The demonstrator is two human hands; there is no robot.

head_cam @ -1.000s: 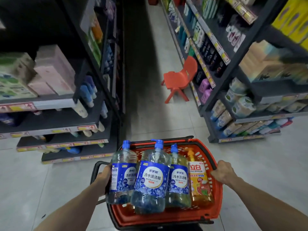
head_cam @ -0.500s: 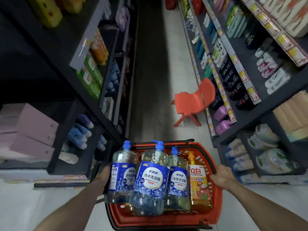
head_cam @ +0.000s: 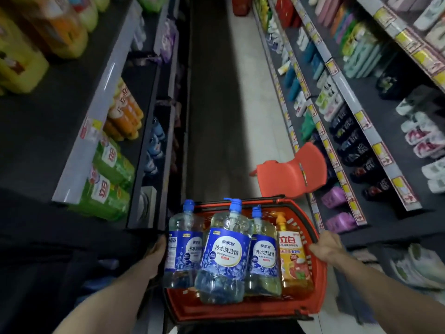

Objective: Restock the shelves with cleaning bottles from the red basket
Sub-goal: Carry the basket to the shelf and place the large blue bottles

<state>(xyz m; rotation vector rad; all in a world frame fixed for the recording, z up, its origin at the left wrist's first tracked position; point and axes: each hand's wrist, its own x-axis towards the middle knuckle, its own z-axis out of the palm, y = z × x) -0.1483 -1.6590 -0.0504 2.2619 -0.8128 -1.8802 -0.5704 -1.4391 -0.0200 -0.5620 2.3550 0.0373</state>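
Note:
I carry the red basket (head_cam: 315,283) in front of me, low in the head view. My left hand (head_cam: 156,257) grips its left edge and my right hand (head_cam: 325,247) grips its right rim. Inside stand three clear bottles with blue caps and blue labels: a left bottle (head_cam: 184,247), a large middle bottle (head_cam: 225,256) and a right bottle (head_cam: 263,254). An orange bottle (head_cam: 292,259) with a yellow pump stands at the right of them.
A dark aisle floor (head_cam: 216,116) runs ahead between two shelf racks. The left shelves (head_cam: 101,112) hold green, orange and yellow bottles. The right shelves (head_cam: 349,100) hold assorted packs. A red plastic chair (head_cam: 291,174) stands just beyond the basket, by the right rack.
I have moved forward down the aisle with the basket. The red chair is nearer, and the left shelf with green and orange bottles has come alongside. Both hands keep their hold.

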